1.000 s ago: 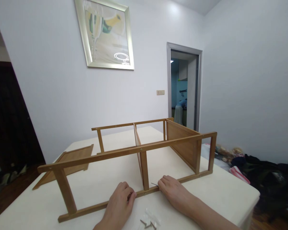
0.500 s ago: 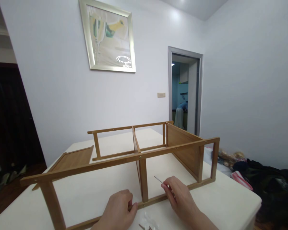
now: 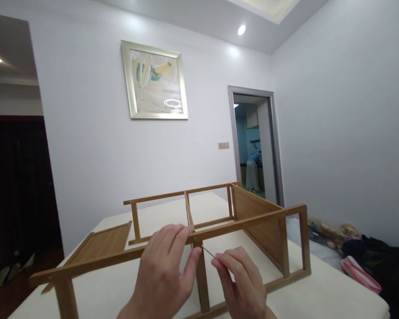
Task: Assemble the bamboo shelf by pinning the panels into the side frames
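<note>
A wooden shelf frame [image 3: 236, 227] lies on its side on the white table. My left hand [image 3: 164, 268] is wrapped over its near upper rail, fingers on top and thumb below, beside a bolt [image 3: 194, 238] set in the rail. Between the thumb and fingers of my right hand [image 3: 241, 277] is a thin metal hex key [image 3: 209, 252]; its rear end is hidden in the hand. The key's tip points up and left, close to my left thumb and the middle upright [image 3: 203, 283]. Whether the tip touches anything I cannot tell.
A loose wooden panel [image 3: 101, 241] lies on the white table [image 3: 339, 283] at left. Clothes [image 3: 382, 252] are heaped beyond the table's right side. A person [image 3: 252, 170] bends forward past the doorway [image 3: 231, 128]. A framed picture [image 3: 158, 84] hangs on the wall.
My left hand has risen from the lower rail to the upper rail by the bolt. The hex key has moved left toward it. The view has tilted up, and the small plastic bag is out of sight.
</note>
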The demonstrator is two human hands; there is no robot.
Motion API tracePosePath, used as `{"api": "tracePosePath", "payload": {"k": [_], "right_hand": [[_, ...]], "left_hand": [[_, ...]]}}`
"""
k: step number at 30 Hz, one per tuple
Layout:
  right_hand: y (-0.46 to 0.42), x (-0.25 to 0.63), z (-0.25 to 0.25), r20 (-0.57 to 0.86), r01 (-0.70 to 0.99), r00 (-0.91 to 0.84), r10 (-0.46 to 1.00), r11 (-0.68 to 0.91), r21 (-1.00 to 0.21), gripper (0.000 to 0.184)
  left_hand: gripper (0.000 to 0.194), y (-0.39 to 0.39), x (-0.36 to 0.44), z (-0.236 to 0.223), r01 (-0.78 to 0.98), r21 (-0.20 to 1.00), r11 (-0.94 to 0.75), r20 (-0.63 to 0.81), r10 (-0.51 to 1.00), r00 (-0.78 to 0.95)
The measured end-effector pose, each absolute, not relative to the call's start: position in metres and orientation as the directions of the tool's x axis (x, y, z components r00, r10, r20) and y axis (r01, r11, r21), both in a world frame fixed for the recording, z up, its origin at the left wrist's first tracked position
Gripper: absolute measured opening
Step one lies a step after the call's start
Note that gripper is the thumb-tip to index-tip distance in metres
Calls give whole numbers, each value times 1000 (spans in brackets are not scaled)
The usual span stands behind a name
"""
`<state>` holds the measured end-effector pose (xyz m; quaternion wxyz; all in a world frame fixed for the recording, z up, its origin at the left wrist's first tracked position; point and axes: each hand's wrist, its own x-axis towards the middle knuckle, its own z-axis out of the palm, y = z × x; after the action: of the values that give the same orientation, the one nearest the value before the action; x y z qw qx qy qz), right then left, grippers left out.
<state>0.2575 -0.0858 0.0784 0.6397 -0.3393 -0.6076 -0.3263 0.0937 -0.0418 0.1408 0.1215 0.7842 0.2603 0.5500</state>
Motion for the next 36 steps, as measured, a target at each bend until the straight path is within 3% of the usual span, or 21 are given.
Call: {"api": "tracePosePath", "payload": {"k": [3,8,16,23,32,36], "right_hand": [[-80,250,102,998,840,-18,-62,540,49,20],[-71,248,117,982,833,-153,-108,520,187,26],[-59,255,86,978,834,-182,-104,510,210,32],[-63,258,89,978,832,-176,-110,514,208,34],[-62,259,83,971,806,-234,-50,548,222,40],[-65,259,87,959,805,-277,-58,531,265,42]], "left_hand": [[38,-29,93,160,320,539,-779,711,625,323],[28,-15,96,156,404,547,-733,606,680,413],[29,-14,98,155,477,465,-746,614,660,433],[28,-14,97,156,374,583,-721,594,692,410],[31,-12,96,153,481,406,-778,640,617,458],[30,-12,96,152,493,381,-782,650,606,459]]}}
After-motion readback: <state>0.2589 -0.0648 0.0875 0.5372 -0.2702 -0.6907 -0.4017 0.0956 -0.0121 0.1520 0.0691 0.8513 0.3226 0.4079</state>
